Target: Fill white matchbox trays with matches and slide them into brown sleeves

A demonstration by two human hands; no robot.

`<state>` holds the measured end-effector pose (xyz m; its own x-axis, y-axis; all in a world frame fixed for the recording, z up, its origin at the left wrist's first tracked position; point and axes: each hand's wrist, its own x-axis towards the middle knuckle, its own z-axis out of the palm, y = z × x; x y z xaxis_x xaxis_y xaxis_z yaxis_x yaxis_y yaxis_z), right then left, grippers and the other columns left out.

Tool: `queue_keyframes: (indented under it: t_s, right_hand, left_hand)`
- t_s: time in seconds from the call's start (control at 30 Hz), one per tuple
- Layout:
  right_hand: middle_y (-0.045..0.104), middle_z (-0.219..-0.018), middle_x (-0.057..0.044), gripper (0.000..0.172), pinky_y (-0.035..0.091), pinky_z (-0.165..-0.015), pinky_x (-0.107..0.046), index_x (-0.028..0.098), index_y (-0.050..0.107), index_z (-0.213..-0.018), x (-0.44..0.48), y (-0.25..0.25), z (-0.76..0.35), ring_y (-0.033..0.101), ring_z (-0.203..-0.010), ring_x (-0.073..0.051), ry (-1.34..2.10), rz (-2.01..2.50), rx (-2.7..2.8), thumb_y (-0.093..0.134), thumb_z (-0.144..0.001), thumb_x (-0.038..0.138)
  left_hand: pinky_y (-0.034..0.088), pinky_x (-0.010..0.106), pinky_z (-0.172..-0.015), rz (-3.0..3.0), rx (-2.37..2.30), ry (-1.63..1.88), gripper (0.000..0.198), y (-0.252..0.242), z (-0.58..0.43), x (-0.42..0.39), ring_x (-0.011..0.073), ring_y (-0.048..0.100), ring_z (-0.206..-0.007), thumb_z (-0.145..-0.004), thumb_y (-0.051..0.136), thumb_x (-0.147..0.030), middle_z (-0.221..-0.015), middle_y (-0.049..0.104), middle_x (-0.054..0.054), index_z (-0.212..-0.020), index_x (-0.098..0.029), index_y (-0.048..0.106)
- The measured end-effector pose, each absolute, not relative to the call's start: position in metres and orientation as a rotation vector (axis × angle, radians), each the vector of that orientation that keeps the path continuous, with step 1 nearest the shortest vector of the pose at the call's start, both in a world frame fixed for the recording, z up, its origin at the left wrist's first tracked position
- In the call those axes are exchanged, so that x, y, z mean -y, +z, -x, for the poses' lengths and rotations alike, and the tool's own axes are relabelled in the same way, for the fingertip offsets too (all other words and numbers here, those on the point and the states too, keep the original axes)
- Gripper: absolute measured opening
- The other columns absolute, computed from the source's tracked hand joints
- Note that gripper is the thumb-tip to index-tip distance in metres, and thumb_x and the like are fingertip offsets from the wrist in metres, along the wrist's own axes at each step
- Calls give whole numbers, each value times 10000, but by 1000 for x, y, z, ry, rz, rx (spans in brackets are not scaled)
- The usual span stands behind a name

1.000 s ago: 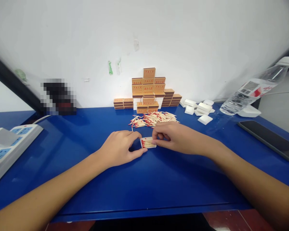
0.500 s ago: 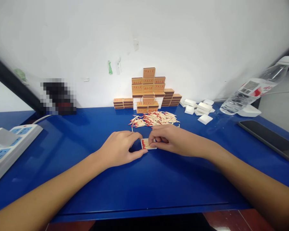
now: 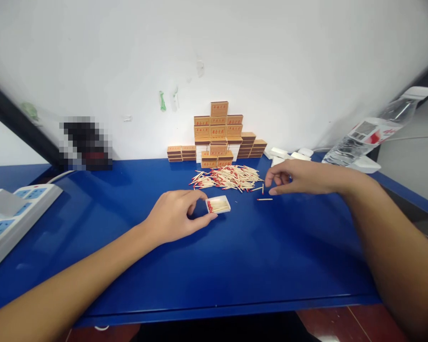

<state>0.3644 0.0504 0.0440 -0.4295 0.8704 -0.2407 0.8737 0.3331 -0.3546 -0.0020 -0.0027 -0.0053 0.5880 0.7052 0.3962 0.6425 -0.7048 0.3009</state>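
Observation:
My left hand (image 3: 178, 214) grips the left end of a small white matchbox tray (image 3: 225, 210) between thumb and fingers. The tray's near side is slightly raised, and red-headed matches (image 3: 217, 205) lie inside it. Over to the right, my right hand (image 3: 288, 176) hovers low above the table with curled fingers and the thumb a little apart, holding nothing visible. Just beside its fingertips lie a loose match (image 3: 265, 199) and another match (image 3: 263, 188). A heap of matches (image 3: 235, 177) spreads out to the left of that hand.
Stacked orange matchboxes (image 3: 219, 132) stand against the wall behind the heap. White empty trays (image 3: 278, 152) sit at the back right, partly hidden by my right hand. A water bottle (image 3: 369, 130) leans at the right. On the left is a power strip (image 3: 39, 202) on the blue table (image 3: 199, 275).
My right hand has left the tray and moved right and back, near the loose matches. The tray, in my left hand, has shifted slightly and tilted.

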Motion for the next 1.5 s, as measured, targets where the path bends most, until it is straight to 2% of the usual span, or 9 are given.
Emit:
queue_keyframes:
  t_s: [0.23, 0.37, 0.47, 0.6, 0.77, 0.9, 1.07, 1.23, 1.5]
  right_hand:
    - [685, -750, -40, 271, 420, -594, -300, 207, 765, -845, -40, 41, -332, 591, -666, -178, -835, -1534, -2483, 718, -868, 473]
    - [655, -753, -26, 281, 394, -598, -286, 203, 733, -875, -27, 39, -302, 548, -657, -157, -892, -1445, -2737, 654, -936, 466]
    - [627, -769, -18, 236, 389, -641, -281, 205, 696, -907, -14, 34, -275, 526, -700, -155, -809, -1423, -3080, 622, -976, 417]
    - [646, -845, -29, 163, 377, -687, -286, 198, 678, -911, -1, 27, -254, 531, -758, -155, -693, -1308, -3157, 597, -998, 310]
    - [630, -779, -27, 251, 368, -677, -300, 202, 690, -900, -14, 35, -274, 525, -711, -163, -552, -1426, -3217, 557, -1019, 379]
    - [656, -810, -49, 206, 380, -673, -315, 202, 717, -921, -36, 43, -318, 558, -722, -184, -276, -1662, -3034, 595, -946, 365]
    - [691, -921, -61, 198, 415, -689, -319, 221, 749, -991, -53, 39, -353, 604, -779, -201, -512, -1663, -2653, 658, -836, 303]
    - [677, -887, -53, 211, 394, -677, -321, 208, 721, -944, -56, 33, -351, 567, -742, -183, -612, -1688, -2526, 654, -856, 387]
    - [674, -860, -75, 183, 397, -672, -328, 180, 701, -921, -48, 39, -352, 542, -736, -184, -682, -1713, -2480, 581, -898, 317]
  left_hand:
    - [379, 253, -578, -2627, -1143, 755, 341, -7, 2, 2, 106, 517, -535, -926, 707, -516, -604, 525, -75, -1070, -206, 717]
    - [355, 254, -563, -2621, -1162, 652, 336, -7, 0, 3, 110, 520, -528, -922, 711, -526, -598, 537, -70, -1047, -214, 728]
    - [340, 259, -561, -2637, -1184, 638, 344, -7, -2, 4, 114, 515, -525, -922, 708, -529, -605, 553, -66, -1073, -221, 729]
    - [336, 254, -555, -2647, -1169, 618, 331, -7, -2, 4, 112, 512, -522, -921, 712, -521, -607, 552, -66, -1051, -216, 725]
    - [359, 246, -554, -2676, -1136, 868, 352, -5, 2, 2, 100, 493, -504, -932, 707, -514, -579, 498, -83, -1071, -190, 718]
    - [363, 247, -552, -2684, -1138, 907, 365, -5, 3, 2, 100, 495, -502, -933, 702, -526, -571, 493, -83, -1061, -185, 719]
    - [321, 258, -545, -2648, -1160, 651, 335, -6, 1, 2, 105, 487, -499, -928, 695, -531, -566, 500, -78, -1031, -215, 737]
    - [319, 266, -571, -2612, -1214, 576, 354, -3, 1, 1, 115, 501, -531, -933, 680, -544, -591, 524, -66, -1047, -214, 737]
    - [290, 279, -568, -2599, -1261, 459, 345, 0, 1, 1, 124, 505, -549, -932, 678, -549, -609, 544, -56, -1046, -229, 739]
